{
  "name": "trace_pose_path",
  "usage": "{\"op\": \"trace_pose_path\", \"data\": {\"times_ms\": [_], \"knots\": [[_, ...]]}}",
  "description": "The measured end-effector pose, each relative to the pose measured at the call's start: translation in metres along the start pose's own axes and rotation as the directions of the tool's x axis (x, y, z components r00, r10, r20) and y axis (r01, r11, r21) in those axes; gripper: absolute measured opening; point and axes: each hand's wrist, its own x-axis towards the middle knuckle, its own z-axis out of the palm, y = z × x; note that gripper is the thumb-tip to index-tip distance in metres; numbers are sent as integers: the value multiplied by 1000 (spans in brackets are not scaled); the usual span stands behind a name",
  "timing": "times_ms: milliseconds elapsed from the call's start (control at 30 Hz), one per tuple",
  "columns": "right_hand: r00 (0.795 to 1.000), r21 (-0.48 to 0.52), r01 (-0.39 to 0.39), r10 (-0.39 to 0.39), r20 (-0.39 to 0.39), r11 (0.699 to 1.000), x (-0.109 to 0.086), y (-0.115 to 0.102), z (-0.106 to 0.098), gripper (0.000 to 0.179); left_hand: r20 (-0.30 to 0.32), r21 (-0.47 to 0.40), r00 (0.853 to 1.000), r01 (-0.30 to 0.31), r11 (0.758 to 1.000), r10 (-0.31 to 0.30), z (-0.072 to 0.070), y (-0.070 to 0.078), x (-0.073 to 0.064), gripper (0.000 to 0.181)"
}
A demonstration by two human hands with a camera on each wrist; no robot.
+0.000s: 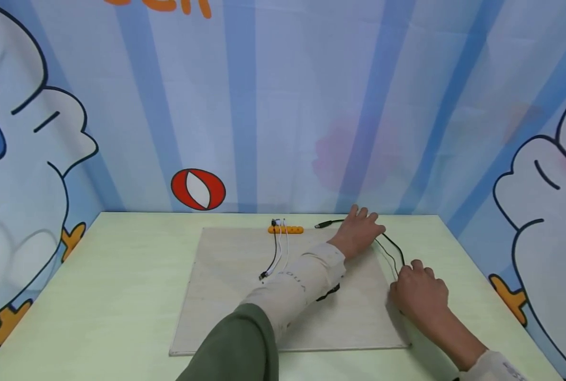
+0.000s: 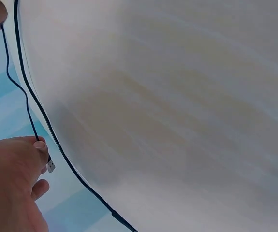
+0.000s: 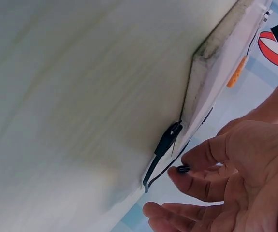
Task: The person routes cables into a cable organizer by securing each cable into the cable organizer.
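Two hands work one thin black cord (image 2: 28, 104) at the right side of the pale board (image 1: 225, 317) on the tabletop (image 1: 120, 291). Nearest, the right hand (image 1: 421, 291) pinches one end between thumb and forefinger; farther off, the left hand (image 1: 359, 233) pinches the other just behind its USB plug (image 2: 51, 166). The cord runs slack between them, apart from the holder, so this one looks undone. A thick black cord (image 2: 64, 155) lies along the board's right edge, held by neither hand, and seems left over too. Farthest, near the board's back edge, the orange holder (image 1: 296, 230) has a black cord (image 1: 275, 248) and two white cords (image 1: 288, 246) at its left part; those three look done, though their exact slots are too small to tell.
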Motion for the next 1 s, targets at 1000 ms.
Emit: {"op": "trace_pose_path", "data": {"times_ms": [1000], "knots": [[972, -21, 212, -214, -95, 977, -17, -43, 3, 13, 44, 35, 992, -119, 992, 118, -5, -53, -52, 32]]}}
